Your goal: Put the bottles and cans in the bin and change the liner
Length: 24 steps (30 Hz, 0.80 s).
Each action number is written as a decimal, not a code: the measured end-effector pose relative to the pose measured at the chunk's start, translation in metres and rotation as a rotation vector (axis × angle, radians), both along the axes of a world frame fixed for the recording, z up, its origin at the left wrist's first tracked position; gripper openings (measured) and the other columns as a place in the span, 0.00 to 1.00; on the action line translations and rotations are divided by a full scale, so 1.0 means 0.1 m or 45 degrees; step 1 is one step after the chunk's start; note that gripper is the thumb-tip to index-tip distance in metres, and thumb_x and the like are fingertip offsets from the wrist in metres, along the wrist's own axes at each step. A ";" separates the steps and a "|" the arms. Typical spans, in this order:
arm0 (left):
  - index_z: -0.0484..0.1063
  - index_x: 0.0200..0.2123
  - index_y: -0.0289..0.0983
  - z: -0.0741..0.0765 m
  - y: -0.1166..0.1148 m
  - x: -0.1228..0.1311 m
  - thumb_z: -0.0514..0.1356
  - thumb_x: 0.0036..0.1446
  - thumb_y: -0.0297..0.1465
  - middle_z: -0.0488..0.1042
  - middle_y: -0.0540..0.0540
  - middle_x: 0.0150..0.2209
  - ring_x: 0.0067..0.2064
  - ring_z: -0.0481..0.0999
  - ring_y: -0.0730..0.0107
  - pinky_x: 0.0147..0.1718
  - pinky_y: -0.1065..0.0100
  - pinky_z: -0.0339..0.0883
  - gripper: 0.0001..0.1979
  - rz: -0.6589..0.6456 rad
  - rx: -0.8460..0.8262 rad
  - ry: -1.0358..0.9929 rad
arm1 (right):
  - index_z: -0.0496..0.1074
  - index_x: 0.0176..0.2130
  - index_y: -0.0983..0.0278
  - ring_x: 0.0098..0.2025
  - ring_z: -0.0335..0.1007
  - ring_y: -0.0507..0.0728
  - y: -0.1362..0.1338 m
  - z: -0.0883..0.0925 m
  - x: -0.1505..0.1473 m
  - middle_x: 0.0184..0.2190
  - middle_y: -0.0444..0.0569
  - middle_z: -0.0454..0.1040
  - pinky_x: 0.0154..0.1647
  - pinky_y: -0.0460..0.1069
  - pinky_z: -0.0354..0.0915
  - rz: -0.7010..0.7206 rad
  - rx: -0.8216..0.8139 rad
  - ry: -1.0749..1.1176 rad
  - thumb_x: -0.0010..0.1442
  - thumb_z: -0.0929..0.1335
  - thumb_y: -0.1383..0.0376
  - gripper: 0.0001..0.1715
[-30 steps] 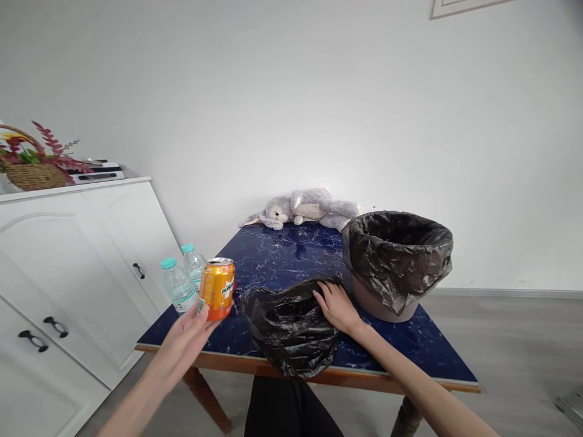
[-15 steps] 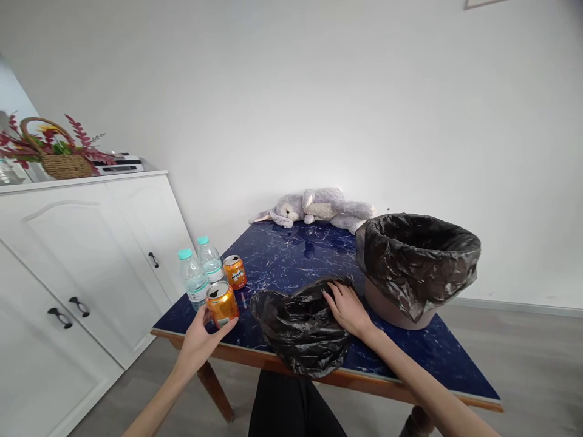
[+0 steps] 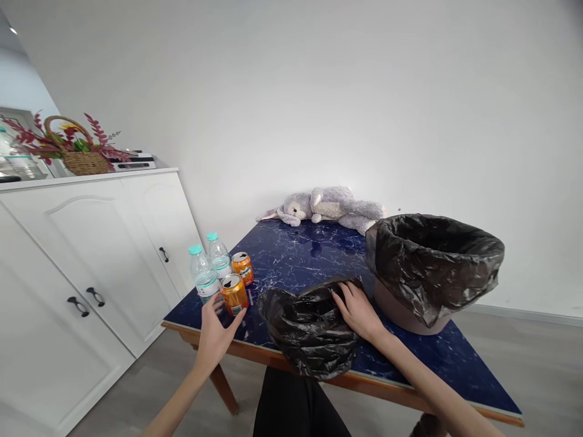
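Note:
My left hand (image 3: 217, 331) is closed round the lower part of an opened orange soda can (image 3: 234, 292), which stands upright on the blue marble-patterned table (image 3: 296, 255) near its front left corner. My right hand (image 3: 357, 309) rests on a loose, crumpled black plastic bag (image 3: 310, 331) at the table's front edge, with its fingers curled over the bag's open rim. A second orange can (image 3: 243, 267) stands just behind the held one. Two small water bottles with teal caps (image 3: 203, 282) (image 3: 220, 257) stand to the left of the cans.
A round bin lined with a black bag (image 3: 432, 261) stands on the table right of my right hand. A grey plush toy (image 3: 328, 205) lies at the far edge against the wall. A white cabinet (image 3: 91, 255) with a flower basket (image 3: 84, 159) stands to the left.
My left hand has lowered the orange can from the air down onto the table beside the other can and bottles. My right hand stays on the black bag. The view has shifted left.

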<state>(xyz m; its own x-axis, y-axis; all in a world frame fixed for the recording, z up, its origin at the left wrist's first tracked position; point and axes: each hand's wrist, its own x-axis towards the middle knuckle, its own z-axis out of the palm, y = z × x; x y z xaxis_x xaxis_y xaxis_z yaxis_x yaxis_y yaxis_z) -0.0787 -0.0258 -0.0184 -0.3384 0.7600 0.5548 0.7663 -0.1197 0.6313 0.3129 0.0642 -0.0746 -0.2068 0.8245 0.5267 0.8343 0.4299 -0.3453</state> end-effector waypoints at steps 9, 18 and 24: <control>0.70 0.56 0.42 0.15 -0.22 0.31 0.58 0.68 0.43 0.76 0.39 0.54 0.57 0.77 0.51 0.57 0.53 0.71 0.18 -0.410 -0.194 0.021 | 0.57 0.72 0.66 0.75 0.54 0.72 -0.40 0.42 -0.10 0.72 0.64 0.60 0.73 0.70 0.57 0.090 0.199 -0.006 0.77 0.57 0.54 0.33; 0.74 0.50 0.41 0.30 -0.08 0.34 0.59 0.63 0.47 0.80 0.38 0.50 0.53 0.80 0.50 0.54 0.52 0.73 0.20 -0.448 -0.295 -0.079 | 0.69 0.67 0.56 0.67 0.70 0.66 -1.11 0.83 0.01 0.61 0.52 0.77 0.75 0.69 0.55 0.480 -0.141 -0.087 0.77 0.60 0.53 0.25; 0.73 0.57 0.43 0.46 -0.18 0.61 0.64 0.62 0.44 0.81 0.40 0.55 0.56 0.80 0.48 0.57 0.55 0.71 0.22 -0.794 -0.498 -0.219 | 0.68 0.67 0.51 0.63 0.73 0.67 -1.51 0.87 0.15 0.61 0.51 0.76 0.66 0.65 0.70 0.481 -0.083 -0.077 0.74 0.65 0.54 0.25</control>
<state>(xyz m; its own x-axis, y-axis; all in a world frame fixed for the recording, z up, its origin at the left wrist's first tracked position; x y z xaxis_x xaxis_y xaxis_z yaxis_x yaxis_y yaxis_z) -0.0176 -0.0438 0.0274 0.1612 0.9697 0.1834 0.5165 -0.2413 0.8216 0.3277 -0.0866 0.0122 -0.5312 0.7157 0.4534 0.6410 0.6895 -0.3373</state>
